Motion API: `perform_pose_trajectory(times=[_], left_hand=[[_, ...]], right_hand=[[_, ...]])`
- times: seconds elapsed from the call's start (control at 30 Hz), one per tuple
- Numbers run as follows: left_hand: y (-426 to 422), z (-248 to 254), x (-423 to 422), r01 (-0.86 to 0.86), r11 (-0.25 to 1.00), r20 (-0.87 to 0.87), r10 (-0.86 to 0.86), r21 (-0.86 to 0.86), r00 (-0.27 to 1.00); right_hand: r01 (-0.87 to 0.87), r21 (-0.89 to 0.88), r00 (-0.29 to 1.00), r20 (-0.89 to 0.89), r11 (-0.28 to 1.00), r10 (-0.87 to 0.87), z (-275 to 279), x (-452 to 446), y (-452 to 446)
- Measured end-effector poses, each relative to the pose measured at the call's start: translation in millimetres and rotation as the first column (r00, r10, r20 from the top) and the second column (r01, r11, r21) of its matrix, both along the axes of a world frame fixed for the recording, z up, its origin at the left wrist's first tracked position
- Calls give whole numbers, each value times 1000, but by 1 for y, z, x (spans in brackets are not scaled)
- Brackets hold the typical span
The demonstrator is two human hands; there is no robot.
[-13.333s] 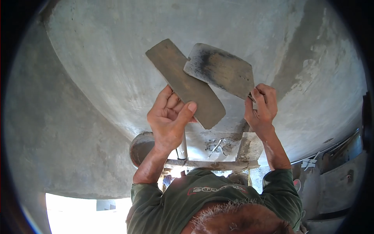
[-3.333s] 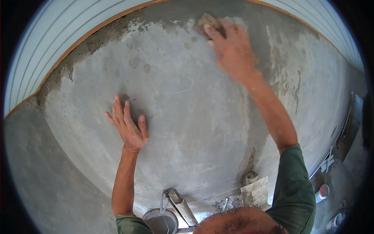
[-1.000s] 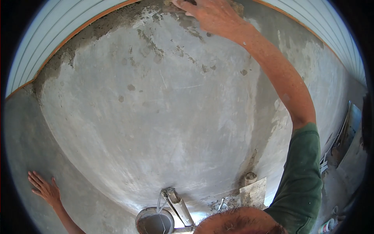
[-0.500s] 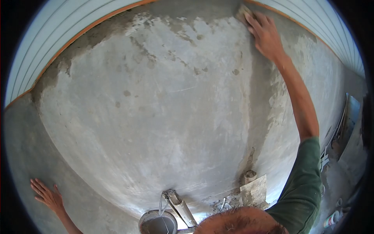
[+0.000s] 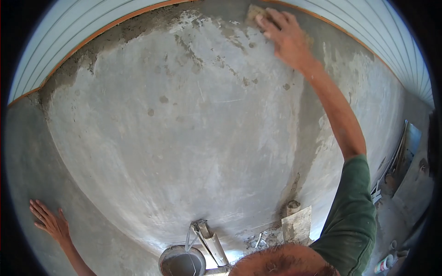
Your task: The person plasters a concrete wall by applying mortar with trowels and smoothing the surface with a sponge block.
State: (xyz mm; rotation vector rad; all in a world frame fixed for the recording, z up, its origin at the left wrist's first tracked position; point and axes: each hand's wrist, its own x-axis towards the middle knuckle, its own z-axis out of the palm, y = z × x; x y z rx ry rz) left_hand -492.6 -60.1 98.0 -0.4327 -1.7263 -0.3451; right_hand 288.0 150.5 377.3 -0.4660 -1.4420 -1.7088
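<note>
My right hand is wrapped round a flat trowel-like tool, held against the top of the grey plastered wall, just under the orange trim. Part of the tool is hidden behind the hand. Darker damp plaster and rough patches run along the wall's upper edge. Far to the left, my left hand lies with fingers spread on the adjoining grey wall, holding nothing.
White ribbed panels border the top. At the bottom are a round bucket, pipes, a pipe stub and a flat board. A can and leaning sheets are at the lower right.
The flat tools seen in both hands earlier are now down to one visible, in my right hand. That hand has swept left along the wall's top since the last frame. My left hand has barely moved.
</note>
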Motion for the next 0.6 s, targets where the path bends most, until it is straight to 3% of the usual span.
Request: perform_pose_trajectory(times=[0.03,0.1,0.23,0.3,0.33,0.4,0.43,0.47,0.5,0.53,0.57,0.6], left_hand=[[1,-1,-2,7,1000,0,-7,1,1000],[4,-2,-7,-32,999,54,32,0,998],[-5,-1,-9,24,1000,-68,-24,-6,997],[-4,-2,-6,-21,999,-58,20,-29,998],[-3,-6,-9,-19,999,-52,17,-34,998],[4,-3,-10,-47,999,40,48,-25,998],[5,4,0,-36,999,25,37,-24,999],[3,10,17,-108,992,184,119,-73,976],[2,15,26,-168,975,319,208,-148,925],[-2,6,8,-43,997,-6,42,-63,999],[-5,3,-11,123,992,-337,-130,-42,933],[-4,14,18,-196,964,-23,195,-180,981]], right_hand=[[7,1,1000,0,1000,-7,-6,-16,-8],[69,-67,978,200,995,-54,-20,-55,-12],[107,-55,980,174,993,-96,13,-54,-14],[100,-148,989,-96,984,-115,4,-24,-24],[103,-152,989,-90,983,-118,-3,-26,-22],[195,-179,979,-31,964,-204,-24,-27,-19],[178,-123,981,94,976,-168,-24,-40,-15],[159,-76,967,214,984,-140,-23,-62,-7],[-47,-30,957,285,998,53,-10,-79,-3],[-51,-16,965,255,999,54,7,-91,2],[-74,-32,967,241,997,80,20,-91,-1],[-92,-50,970,223,994,101,31,-82,3]])
